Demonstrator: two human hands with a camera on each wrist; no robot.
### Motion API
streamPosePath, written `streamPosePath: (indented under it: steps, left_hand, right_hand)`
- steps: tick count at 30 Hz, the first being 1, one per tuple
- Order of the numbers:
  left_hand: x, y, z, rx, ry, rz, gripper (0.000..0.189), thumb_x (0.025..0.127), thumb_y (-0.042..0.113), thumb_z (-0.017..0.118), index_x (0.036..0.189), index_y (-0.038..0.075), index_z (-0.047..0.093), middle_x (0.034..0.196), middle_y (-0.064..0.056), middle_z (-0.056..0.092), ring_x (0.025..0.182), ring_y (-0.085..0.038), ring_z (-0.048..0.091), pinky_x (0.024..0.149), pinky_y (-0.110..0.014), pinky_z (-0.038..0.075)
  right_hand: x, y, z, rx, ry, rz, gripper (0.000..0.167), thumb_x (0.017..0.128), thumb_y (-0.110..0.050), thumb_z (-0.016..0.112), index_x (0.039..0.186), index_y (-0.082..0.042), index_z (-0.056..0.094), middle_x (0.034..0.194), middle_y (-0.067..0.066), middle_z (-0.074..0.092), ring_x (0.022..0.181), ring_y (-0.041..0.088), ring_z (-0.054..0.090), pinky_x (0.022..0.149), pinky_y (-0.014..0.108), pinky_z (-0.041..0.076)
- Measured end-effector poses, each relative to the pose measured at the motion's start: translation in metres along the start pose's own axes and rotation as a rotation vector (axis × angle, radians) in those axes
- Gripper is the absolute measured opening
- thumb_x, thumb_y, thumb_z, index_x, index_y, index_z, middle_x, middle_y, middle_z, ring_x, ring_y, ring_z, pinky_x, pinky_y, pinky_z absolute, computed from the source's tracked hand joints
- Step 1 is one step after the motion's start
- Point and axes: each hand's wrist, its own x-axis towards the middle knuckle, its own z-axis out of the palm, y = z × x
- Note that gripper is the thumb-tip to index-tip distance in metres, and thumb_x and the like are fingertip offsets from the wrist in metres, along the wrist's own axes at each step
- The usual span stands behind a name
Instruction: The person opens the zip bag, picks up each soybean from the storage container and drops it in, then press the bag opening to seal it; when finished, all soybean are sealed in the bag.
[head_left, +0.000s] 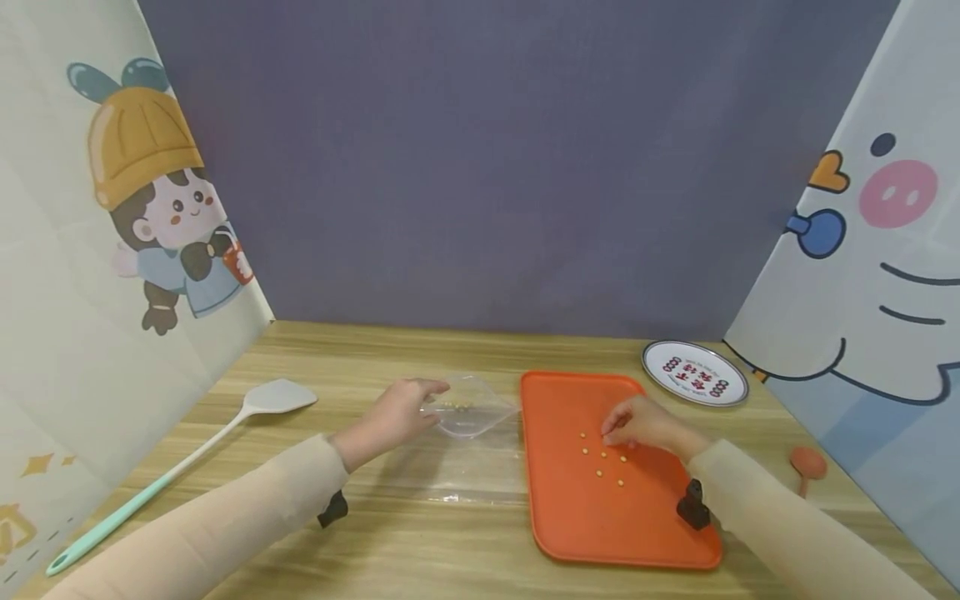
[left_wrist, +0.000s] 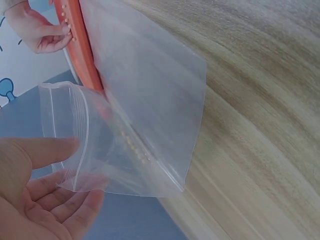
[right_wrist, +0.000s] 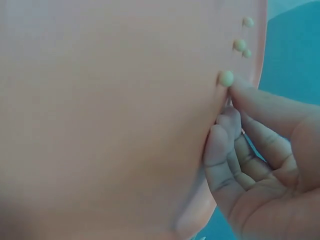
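In the left wrist view a clear zip bag has its mouth toward my left hand, whose thumb and fingers grip it there. Several small pale-yellow beans lie inside. Over the orange tray, my right hand has its thumb and fingertips drawn together, low among several loose beans. One bean shows right at the thumb tip in the right wrist view; I cannot tell whether the fingers hold it.
Another clear plastic bag lies flat on the wooden table, left of the tray. An oval plate with red print sits behind the tray at right, and a red spoon lies near the right wall. At far left is a long spatula.
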Motion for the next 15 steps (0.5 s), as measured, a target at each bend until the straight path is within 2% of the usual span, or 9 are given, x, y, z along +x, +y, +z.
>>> streamPosePath:
  steps: [3,8,15]
  left_hand:
    - [-0.001,0.0,0.0,-0.003,0.001,-0.003,0.048,0.08,0.004,0.074,0.126,0.001,0.061,0.127,-0.017,0.063,0.107,-0.032,0.065,0.092,-0.043,0.057]
    - [-0.001,-0.001,0.0,0.008,-0.002,-0.011,0.049,0.08,0.005,0.075,0.127,0.003,0.061,0.128,-0.016,0.063,0.107,-0.032,0.065,0.092,-0.042,0.057]
    - [-0.001,-0.001,-0.003,0.01,-0.016,-0.002,0.052,0.079,0.004,0.076,0.128,0.004,0.06,0.13,-0.014,0.062,0.109,-0.031,0.065,0.094,-0.042,0.056]
  right_hand:
    - [0.0,0.001,-0.001,-0.009,0.024,0.02,0.015,0.08,-0.006,0.075,0.088,0.006,0.07,0.074,0.004,0.069,0.061,0.011,0.058,0.054,0.028,0.055]
    - [0.001,-0.006,-0.007,0.044,0.047,0.071,0.017,0.084,-0.004,0.071,0.094,0.009,0.068,0.079,0.006,0.071,0.066,0.015,0.063,0.062,0.032,0.059]
    - [0.011,-0.024,-0.019,0.111,0.079,0.054,0.026,0.087,-0.004,0.068,0.105,0.014,0.064,0.089,0.012,0.073,0.074,0.016,0.068,0.071,0.033,0.061]
